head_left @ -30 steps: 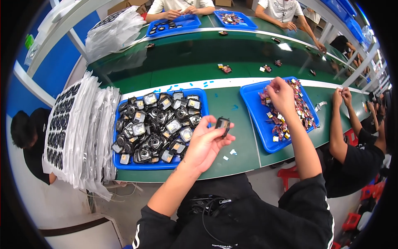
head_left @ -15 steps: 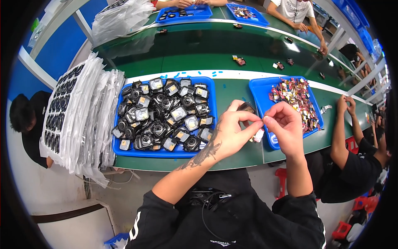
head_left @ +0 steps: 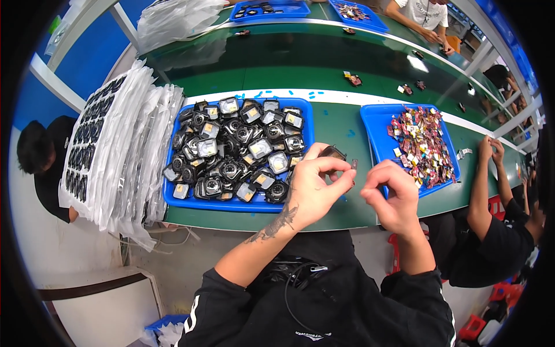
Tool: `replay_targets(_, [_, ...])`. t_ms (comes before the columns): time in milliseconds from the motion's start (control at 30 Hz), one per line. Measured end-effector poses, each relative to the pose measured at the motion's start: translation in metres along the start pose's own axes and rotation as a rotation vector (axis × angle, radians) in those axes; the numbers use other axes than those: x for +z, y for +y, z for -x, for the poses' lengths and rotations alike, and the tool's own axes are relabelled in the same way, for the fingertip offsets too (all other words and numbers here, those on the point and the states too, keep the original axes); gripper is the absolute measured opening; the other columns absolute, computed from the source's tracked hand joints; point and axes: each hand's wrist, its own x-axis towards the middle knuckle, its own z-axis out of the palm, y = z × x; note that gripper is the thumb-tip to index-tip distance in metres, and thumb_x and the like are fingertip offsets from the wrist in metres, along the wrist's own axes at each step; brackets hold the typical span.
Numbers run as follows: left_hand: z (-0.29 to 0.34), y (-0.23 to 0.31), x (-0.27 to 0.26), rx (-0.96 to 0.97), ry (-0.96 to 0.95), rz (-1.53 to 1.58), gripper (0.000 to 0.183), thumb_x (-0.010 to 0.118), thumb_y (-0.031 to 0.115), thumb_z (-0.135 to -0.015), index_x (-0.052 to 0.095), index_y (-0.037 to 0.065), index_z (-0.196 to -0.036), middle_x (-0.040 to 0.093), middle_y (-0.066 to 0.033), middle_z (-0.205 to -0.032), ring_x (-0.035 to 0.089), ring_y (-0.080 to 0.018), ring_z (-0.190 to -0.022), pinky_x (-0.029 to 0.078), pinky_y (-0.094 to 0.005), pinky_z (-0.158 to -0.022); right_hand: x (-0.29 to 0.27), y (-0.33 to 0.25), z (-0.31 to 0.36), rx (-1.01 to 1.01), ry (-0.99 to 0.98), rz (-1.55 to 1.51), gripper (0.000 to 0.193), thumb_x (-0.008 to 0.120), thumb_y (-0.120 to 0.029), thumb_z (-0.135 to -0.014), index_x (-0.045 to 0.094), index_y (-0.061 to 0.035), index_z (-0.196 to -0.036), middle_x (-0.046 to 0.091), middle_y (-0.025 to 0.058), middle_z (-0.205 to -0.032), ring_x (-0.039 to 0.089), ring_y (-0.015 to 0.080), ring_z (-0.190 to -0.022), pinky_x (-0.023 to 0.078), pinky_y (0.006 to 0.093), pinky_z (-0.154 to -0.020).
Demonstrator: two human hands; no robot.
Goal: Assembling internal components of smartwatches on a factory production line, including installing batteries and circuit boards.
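Note:
Over the gap between two blue trays, my left hand [head_left: 315, 186] is closed around a dark watch case [head_left: 333, 152], most of which the fingers hide. At its thumb and fingertip is a small dark flat part [head_left: 354, 164], too small to make out clearly. My right hand [head_left: 392, 195] is a short way to the right, its thumb and index finger curled toward each other in a pinch. Whether it holds something tiny cannot be seen. Left of my hands, black watch cases [head_left: 231, 169] fill a blue tray [head_left: 238, 206].
Small circuit boards with yellow and white bits [head_left: 425, 147] lie in a right-hand blue tray [head_left: 374, 130]. Stacked plastic-wrapped sheets [head_left: 124, 156] stand at the left. Beyond runs a green conveyor belt [head_left: 277, 69] with scattered boards. Co-workers sit opposite and to the right.
My hands have come apart; their fingertips met before. The white-tagged piece below them is no longer seen there. The whole view has shifted slightly.

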Motion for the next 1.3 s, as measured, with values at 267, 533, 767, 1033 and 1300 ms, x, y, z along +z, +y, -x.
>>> replay_targets(267, [0.002, -0.010, -0.001, -0.058, -0.040, 0.200, 0.009, 0.070, 0.003, -0.084, 0.070, -0.004, -0.090, 0.055, -0.0063, -0.098, 0.061, -0.0101, -0.074, 0.051, -0.0211, -0.062, 0.010, 0.000, -0.006, 0.392, 0.105, -0.330, 0.029, 0.060, 0.003, -0.089, 0.057, 0.0014, -0.118, 0.063, 0.0074, -0.096, 0.060, 0.0073, -0.078, 0.050, 0.0225, -0.064])
replay_targets(533, [-0.001, -0.012, -0.003, -0.222, -0.214, 0.479, 0.011, 0.066, 0.006, -0.089, 0.066, -0.005, -0.088, 0.057, -0.0055, -0.091, 0.060, -0.0105, -0.074, 0.048, -0.0238, -0.066, 0.014, 0.020, -0.005, 0.329, -0.068, -0.525, 0.022, 0.058, -0.003, -0.093, 0.066, 0.0009, -0.113, 0.061, 0.0058, -0.094, 0.061, 0.0095, -0.075, 0.051, 0.0235, -0.062])
replay_targets(767, [0.002, -0.016, 0.003, -0.325, -0.292, 0.659, 0.011, 0.061, 0.011, -0.094, 0.063, 0.001, -0.091, 0.063, -0.0051, -0.085, 0.059, -0.0087, -0.078, 0.044, -0.0216, -0.067, 0.014, 0.028, 0.006, 0.331, -0.097, -0.713, 0.019, 0.058, 0.001, -0.092, 0.064, 0.0052, -0.109, 0.060, 0.0077, -0.095, 0.061, 0.0108, -0.074, 0.052, 0.0241, -0.066])
replay_targets(1033, [-0.004, -0.025, 0.011, -0.179, 0.104, 0.596, 0.015, 0.056, 0.011, -0.097, 0.061, -0.003, -0.103, 0.067, -0.0079, -0.095, 0.062, -0.0120, -0.083, 0.051, -0.0267, -0.076, 0.008, 0.016, 0.016, 0.414, 0.141, -0.576, 0.012, 0.061, 0.004, -0.089, 0.063, 0.0049, -0.101, 0.065, 0.0115, -0.095, 0.066, 0.0152, -0.082, 0.056, 0.0269, -0.072])
replay_targets(1300, [0.000, -0.010, 0.023, -0.009, 0.169, 0.433, 0.025, 0.066, -0.001, -0.088, 0.066, -0.003, -0.113, 0.067, -0.0109, -0.108, 0.064, -0.0114, -0.089, 0.053, -0.0233, -0.077, 0.029, -0.012, 0.010, 0.185, 0.175, -0.033, 0.016, 0.066, 0.008, -0.082, 0.068, 0.0017, -0.097, 0.067, 0.0112, -0.083, 0.069, 0.0191, -0.074, 0.055, 0.0271, -0.064])
